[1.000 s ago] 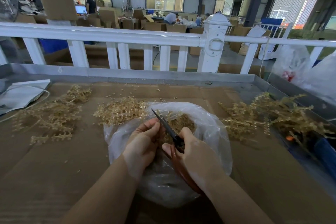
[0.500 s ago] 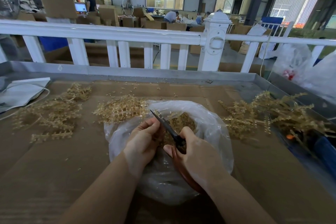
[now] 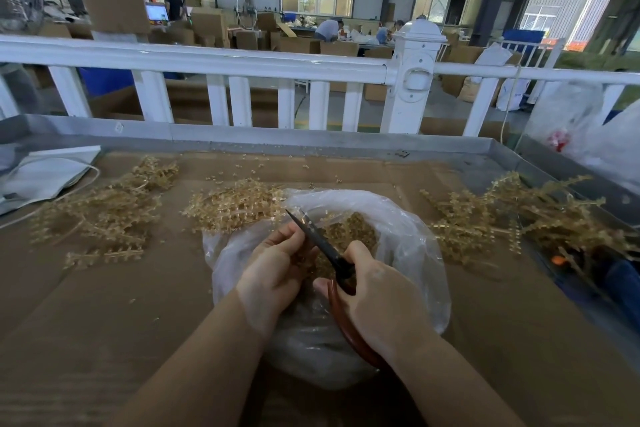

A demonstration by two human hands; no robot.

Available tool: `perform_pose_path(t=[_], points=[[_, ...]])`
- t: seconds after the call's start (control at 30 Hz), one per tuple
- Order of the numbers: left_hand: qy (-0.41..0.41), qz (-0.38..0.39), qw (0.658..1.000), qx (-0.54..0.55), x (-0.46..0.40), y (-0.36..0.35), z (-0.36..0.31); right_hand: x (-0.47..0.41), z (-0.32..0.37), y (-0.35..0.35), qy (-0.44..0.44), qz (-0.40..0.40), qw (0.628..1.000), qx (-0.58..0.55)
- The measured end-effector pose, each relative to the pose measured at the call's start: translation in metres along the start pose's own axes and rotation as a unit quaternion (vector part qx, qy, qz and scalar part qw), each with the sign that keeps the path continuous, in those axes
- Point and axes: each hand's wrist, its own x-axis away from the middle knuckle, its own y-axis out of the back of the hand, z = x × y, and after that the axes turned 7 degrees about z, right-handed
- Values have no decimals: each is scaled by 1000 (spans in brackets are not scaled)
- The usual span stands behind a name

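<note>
Left hand (image 3: 277,267) pinches a plastic sprue (image 3: 304,219); right hand (image 3: 377,302) grips scissors (image 3: 322,246), seemingly mid-snip over the bag (image 3: 415,253); next, feed the sprue onward.

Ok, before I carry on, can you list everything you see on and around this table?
scissors: one, black blades, red-brown handles, over the bag
plastic bag: one, clear, open, mid-table
cut pieces: many, gold, inside the plastic bag
sprig piles: three, gold, left, behind the bag and right
cardboard: brown, lining the table
table: one, grey metal rim
white bag: one, far left edge
fence: one, white, behind the table
left hand: fingers curled on a gold piece at the blades, mostly hidden
right hand: grips the scissors' handles
</note>
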Motion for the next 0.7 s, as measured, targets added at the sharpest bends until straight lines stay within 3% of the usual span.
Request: perform_pose_path(t=[0.27,0.7], points=[[-5,-31,999,15,0,-4,0,0,1,3,3,10,1000,5],[-8,14,1000,23,1,-2,0,0,4,9,7,26,999,-30]])
